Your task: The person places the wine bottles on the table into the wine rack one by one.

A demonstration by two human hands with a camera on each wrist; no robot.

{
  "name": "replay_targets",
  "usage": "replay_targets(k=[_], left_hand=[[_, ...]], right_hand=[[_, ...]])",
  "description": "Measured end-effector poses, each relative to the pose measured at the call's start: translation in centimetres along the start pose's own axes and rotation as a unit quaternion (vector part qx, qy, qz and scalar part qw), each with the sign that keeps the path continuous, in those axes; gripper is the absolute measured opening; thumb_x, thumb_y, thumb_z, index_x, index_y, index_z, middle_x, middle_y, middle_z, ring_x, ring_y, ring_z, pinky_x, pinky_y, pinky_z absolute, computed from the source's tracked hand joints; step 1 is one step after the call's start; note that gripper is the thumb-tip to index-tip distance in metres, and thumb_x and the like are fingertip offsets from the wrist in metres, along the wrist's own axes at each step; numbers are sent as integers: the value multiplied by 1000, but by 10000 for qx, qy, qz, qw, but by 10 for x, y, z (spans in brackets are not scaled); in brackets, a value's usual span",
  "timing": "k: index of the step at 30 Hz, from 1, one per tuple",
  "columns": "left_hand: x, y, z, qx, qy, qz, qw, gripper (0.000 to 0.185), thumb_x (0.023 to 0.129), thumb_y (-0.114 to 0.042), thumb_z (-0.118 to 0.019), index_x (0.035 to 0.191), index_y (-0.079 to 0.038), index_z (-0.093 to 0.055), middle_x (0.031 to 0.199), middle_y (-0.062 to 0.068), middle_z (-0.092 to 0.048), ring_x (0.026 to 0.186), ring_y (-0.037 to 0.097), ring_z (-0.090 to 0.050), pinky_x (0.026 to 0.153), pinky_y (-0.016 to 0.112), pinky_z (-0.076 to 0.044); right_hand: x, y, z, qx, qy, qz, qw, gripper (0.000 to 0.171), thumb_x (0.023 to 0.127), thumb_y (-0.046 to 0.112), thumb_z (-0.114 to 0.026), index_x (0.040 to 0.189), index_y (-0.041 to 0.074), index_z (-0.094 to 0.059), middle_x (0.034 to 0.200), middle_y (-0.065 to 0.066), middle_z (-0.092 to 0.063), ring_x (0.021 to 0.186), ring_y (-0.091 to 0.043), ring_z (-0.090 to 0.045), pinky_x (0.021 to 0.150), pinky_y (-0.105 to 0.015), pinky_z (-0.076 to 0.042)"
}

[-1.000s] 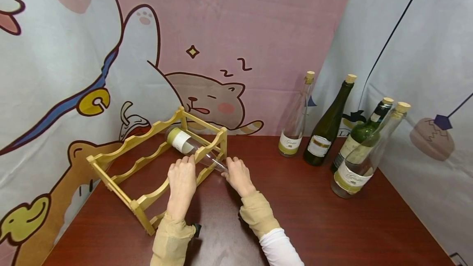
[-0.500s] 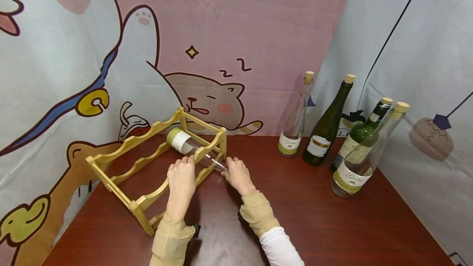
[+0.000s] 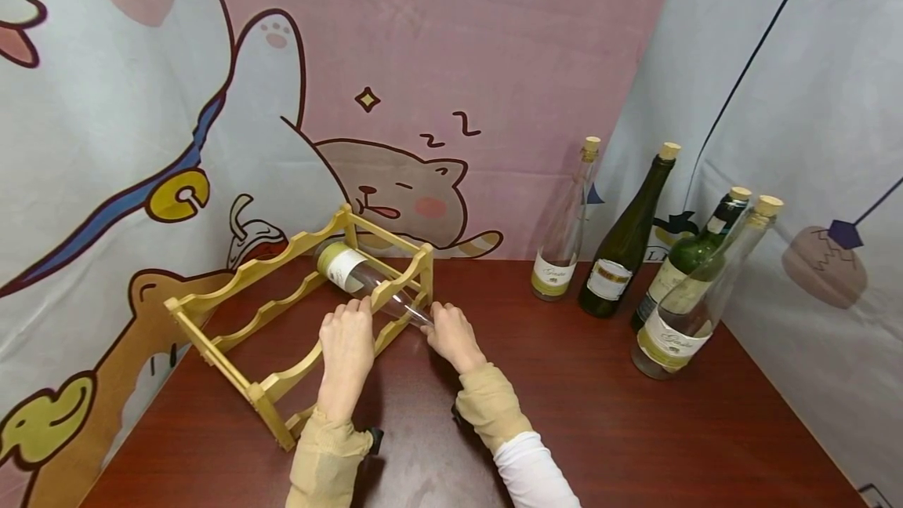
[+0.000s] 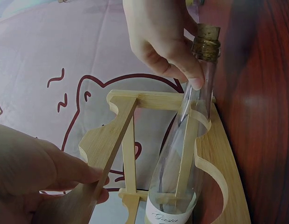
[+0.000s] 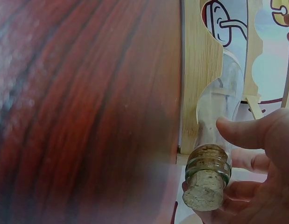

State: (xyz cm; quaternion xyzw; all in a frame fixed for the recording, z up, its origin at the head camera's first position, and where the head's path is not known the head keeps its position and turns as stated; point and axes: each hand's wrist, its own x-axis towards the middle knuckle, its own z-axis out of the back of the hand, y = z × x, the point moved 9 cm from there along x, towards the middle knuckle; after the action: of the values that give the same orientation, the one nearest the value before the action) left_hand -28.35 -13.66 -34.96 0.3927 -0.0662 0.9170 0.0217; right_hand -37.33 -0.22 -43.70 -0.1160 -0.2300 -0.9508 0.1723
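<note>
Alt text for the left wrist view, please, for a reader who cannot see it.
A person's right hand pinches the neck of a clear glass bottle with a cork stopper, which lies in a scalloped cradle of a pale wooden bottle rack. The left hand grips the rack's near rail.

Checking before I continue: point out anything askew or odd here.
Nothing stands out: the clear bottle lies seated in the wooden rack, its neck held by the right hand; no spills or damage.
</note>
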Motion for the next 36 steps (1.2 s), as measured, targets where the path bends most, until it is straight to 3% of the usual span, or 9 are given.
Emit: replay_targets(k=[22, 36], left_hand=[[0, 0, 1, -26, -58, -17, 10000, 21, 72, 4, -62, 93, 2, -67, 75, 16, -65, 69, 35, -61, 59, 42, -44], [0, 1, 0, -57, 6, 19, 10000, 22, 72, 4, -63, 93, 2, -67, 76, 16, -65, 69, 35, -62, 60, 42, -44]], right_hand=[[4, -2, -5, 72, 268, -233, 9993, 17, 86, 17, -65, 82, 2, -58, 75, -13, -61, 74, -32, -63, 62, -41, -50], [6, -4, -10, 283, 478, -402, 9976, 19, 88, 17, -61, 77, 2, -60, 72, -15, -64, 66, -31, -64, 55, -39, -48]])
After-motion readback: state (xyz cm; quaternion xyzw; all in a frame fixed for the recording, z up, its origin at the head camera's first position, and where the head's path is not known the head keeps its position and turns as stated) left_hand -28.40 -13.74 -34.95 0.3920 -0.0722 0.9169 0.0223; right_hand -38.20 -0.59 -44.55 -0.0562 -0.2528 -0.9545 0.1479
